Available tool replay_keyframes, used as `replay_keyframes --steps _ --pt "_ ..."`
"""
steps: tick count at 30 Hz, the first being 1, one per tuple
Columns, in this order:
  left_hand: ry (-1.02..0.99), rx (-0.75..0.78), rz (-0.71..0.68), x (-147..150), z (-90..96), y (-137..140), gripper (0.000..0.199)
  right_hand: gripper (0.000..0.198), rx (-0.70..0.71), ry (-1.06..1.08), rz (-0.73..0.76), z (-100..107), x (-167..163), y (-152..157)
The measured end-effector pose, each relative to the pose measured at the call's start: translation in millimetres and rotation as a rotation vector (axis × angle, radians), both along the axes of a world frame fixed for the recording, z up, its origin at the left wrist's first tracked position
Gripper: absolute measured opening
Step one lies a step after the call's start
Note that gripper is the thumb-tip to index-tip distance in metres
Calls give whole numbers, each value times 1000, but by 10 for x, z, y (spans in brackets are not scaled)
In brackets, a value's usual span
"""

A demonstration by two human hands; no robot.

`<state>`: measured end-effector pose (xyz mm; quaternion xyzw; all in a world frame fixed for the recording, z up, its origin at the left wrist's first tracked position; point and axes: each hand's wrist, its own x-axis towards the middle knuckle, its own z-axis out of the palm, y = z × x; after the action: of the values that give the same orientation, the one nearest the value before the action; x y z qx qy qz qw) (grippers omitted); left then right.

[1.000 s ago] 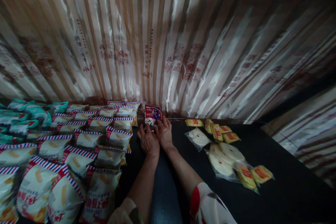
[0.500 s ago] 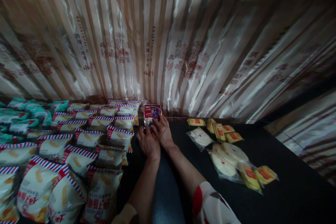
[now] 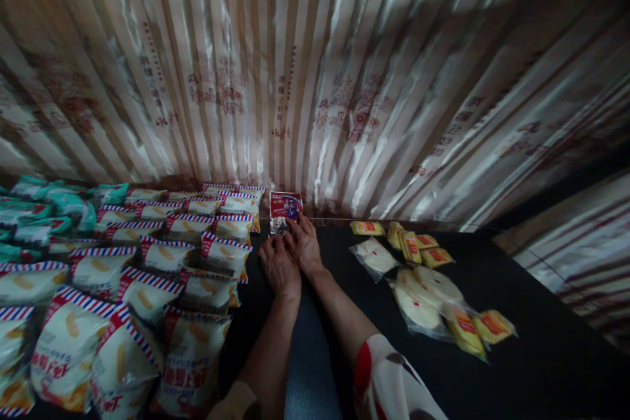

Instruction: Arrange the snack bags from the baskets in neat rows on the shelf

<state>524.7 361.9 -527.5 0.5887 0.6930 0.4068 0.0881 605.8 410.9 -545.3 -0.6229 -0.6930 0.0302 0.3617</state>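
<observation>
A small red and purple foil packet (image 3: 286, 205) stands or leans upright at the back of the dark table, close to the curtain-like backdrop. My right hand (image 3: 304, 247) rests its outstretched fingers over the packet's lower right corner. Beside it, my left hand (image 3: 279, 269) lies palm down, its slightly bent fingers apart at the packet's lower edge. The two hands touch or overlap near the thumbs. What is under the fingertips is hidden.
Rows of white snack bags (image 3: 189, 357) with striped tops fill the left side, with green bags (image 3: 69, 207) behind at far left. On the right lie clear packs of pale round discs (image 3: 418, 302) and small yellow packets (image 3: 495, 326). The striped backdrop (image 3: 305, 79) hangs behind.
The whole view has shifted slightly. The packet's printed face shows a little more between my fingers. Both hands stay at almost the same spot.
</observation>
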Motion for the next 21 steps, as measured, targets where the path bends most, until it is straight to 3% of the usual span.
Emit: replay_keyframes --steps 7,12,17,21 --pt "6 44 -8 0 38 -84 32 35 68 64 -22 91 19 -61" --pt "-35 -11 -42 -6 183 -332 33 34 115 164 -92 231 -38 -311" --pt "-115 -100 -146 -72 324 -921 33 34 78 312 -112 441 -180 -905" --pt "-158 -149 -394 -336 246 -1608 38 30 49 455 -48 541 -412 -1678"
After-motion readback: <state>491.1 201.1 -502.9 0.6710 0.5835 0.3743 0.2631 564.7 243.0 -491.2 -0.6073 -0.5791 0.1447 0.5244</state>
